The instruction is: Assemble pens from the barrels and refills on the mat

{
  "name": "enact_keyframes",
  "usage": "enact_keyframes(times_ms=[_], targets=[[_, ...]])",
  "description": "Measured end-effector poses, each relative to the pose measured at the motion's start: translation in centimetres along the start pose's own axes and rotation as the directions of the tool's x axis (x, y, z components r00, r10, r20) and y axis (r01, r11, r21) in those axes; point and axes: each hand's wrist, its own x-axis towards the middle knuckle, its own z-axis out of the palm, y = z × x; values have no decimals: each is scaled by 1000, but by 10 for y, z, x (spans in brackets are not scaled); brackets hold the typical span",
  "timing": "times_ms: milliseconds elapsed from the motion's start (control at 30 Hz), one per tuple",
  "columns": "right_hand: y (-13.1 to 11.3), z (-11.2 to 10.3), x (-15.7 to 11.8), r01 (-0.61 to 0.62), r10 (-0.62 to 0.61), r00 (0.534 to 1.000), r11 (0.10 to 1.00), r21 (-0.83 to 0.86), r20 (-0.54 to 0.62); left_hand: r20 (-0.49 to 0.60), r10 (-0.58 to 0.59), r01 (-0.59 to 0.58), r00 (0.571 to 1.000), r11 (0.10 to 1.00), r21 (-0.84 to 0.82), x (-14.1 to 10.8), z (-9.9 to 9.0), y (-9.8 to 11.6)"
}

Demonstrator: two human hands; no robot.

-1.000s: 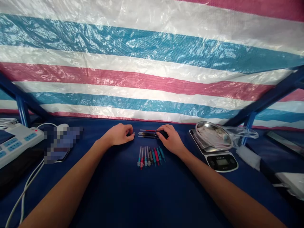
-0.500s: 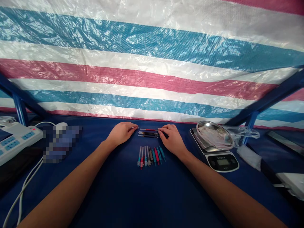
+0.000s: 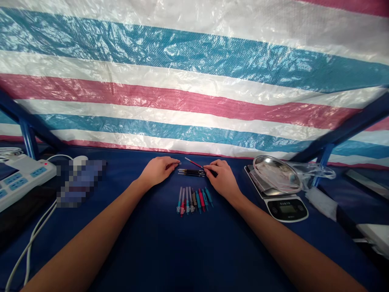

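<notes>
The left hand [image 3: 158, 170] lies flat on the surface, with fingers together and pointing to the right. It holds nothing that I can see, and its fingertips [image 3: 176, 162] are just beside the left ends of three dark pens [image 3: 191, 172]. These pens lie side by side near the far edge of the surface, between the two hands. The right hand [image 3: 221, 177] is at their right ends and pinches the lower end of a red pen [image 3: 193, 163] between thumb and finger. This pen is tilted, and its upper end points to the left, away from the hand.

Nearer to the person, a row of colored pens [image 3: 193, 200] lies on the dark blue surface [image 3: 136, 251], with the tips toward the person. To the right is a digital scale [image 3: 287, 209] with a metal bowl [image 3: 277, 174] on it, and beside it is a plastic bag [image 3: 320, 171]. At the left edge are a power strip [image 3: 26, 174], a white mouse [image 3: 80, 161] and a white cable [image 3: 32, 239]. A striped tarp [image 3: 194, 81] hangs behind.
</notes>
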Motion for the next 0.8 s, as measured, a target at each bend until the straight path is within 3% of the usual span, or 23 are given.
enact_keyframes(times_ms=[200, 367, 567, 800], targets=[[-4, -3, 3, 1, -1, 1000, 997, 79, -3, -31, -40, 40, 999, 999, 18, 0, 3, 0], [-6, -4, 3, 105, -117, 990, 985, 140, 83, -141, -130, 131, 981, 991, 2, 1, 10, -6], [0, -1, 3, 78, -96, 991, 982, 174, 98, -289, -131, 139, 948, 990, 6, 2, 4, -21], [2, -1, 4, 84, -106, 986, 982, 170, 127, -107, -132, 112, 985, 979, -171, 2, -4, -20]])
